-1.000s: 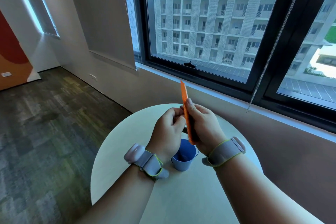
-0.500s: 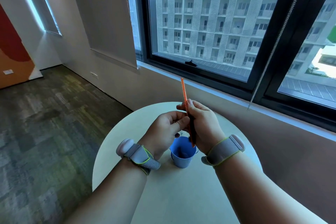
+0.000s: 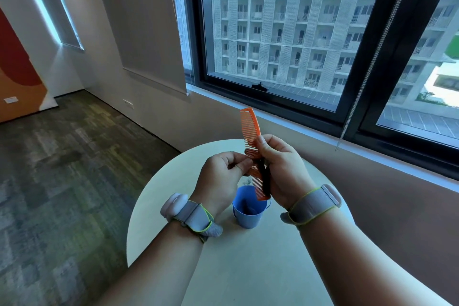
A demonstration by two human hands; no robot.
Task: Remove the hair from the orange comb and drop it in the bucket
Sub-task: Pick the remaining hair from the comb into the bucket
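Note:
My right hand [image 3: 283, 171] grips an orange comb [image 3: 250, 126] upright above the table, its teeth facing left. Dark hair [image 3: 263, 176] lies along the comb's lower part, against my right palm. My left hand [image 3: 221, 179] has its fingers curled, with thumb and fingertips pinched at the comb's teeth; a thin wisp of hair hangs just below them. A small blue bucket [image 3: 248, 218] stands on the round table directly under both hands, with something dark inside it.
The round pale table [image 3: 248, 268] stands beside a wall under a large window. A blind chain [image 3: 360, 82] hangs to the right. Grey carpet floor [image 3: 62, 169] spreads to the left. Both wrists wear grey strapped bands.
The comb has turned in my right hand from edge-on to showing its flat side and teeth. My left hand's fingertips stay at the teeth.

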